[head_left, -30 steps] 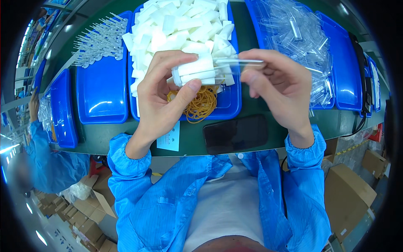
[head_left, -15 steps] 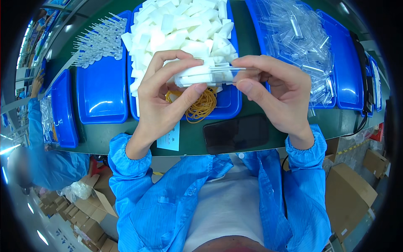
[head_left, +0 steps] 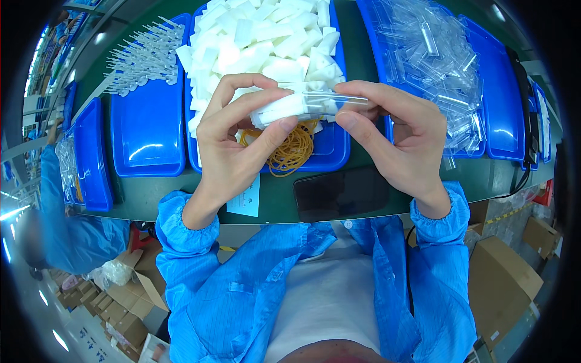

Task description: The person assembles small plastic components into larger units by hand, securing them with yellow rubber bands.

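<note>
My left hand [head_left: 242,127] pinches a white foam-like piece [head_left: 279,110] between thumb and fingers, above the front of a heaped tray. A clear plastic tube [head_left: 324,104] extends to the right from the white piece and appears to enclose part of it. The thumb and index finger of my right hand [head_left: 396,124] close around the tube's free right end. Just below the held pieces lies a tangle of yellow-brown rubber bands [head_left: 292,151], partly hidden by my left hand. Behind is the pile of white pieces [head_left: 260,36].
A blue tray [head_left: 339,151] carries the white pile. Clear tubes [head_left: 423,54] fill a tray to the right; white stemmed parts [head_left: 148,57] lie at the left tray [head_left: 148,145]. A dark phone [head_left: 339,195] rests near the table edge. A co-worker's sleeve [head_left: 54,187] is at left.
My right fingertips have shifted slightly along the clear tube, and more of its right end shows between them. My left hand keeps its grip almost unmoved.
</note>
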The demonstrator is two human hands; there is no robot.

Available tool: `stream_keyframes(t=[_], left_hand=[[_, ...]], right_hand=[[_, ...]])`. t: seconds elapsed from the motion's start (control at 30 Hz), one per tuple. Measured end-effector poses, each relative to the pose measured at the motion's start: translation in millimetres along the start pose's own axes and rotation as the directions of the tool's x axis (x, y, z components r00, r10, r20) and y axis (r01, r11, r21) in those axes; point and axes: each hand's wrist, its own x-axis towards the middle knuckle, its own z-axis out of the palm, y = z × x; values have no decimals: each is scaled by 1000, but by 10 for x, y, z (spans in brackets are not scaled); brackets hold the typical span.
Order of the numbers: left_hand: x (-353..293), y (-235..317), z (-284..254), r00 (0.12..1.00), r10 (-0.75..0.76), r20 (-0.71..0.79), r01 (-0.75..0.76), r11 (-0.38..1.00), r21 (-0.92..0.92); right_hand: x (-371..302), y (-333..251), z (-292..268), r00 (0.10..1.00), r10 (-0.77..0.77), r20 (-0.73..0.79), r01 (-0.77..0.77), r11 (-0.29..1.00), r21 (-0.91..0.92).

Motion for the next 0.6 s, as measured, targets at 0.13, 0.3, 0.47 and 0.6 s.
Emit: stream_keyframes(t=[0.13, 0.3, 0.47, 0.6], left_hand=[[3, 2, -8, 1000, 13, 16, -12, 1000, -22], [10, -5, -43, 998, 4, 58, -1, 999, -39], [10, 11, -45, 997, 7, 82, -4, 999, -37], [19, 20, -87, 997, -2, 81, 0, 1000, 16]], right_hand=[[-7, 20, -5, 998, 65, 13, -66, 994, 92], [-11, 5, -4, 973, 216, 80, -230, 923, 308], [-28, 6, 12, 973, 200, 118, -226, 933, 279], [30, -55, -33, 994, 60, 94, -59, 998, -12]])
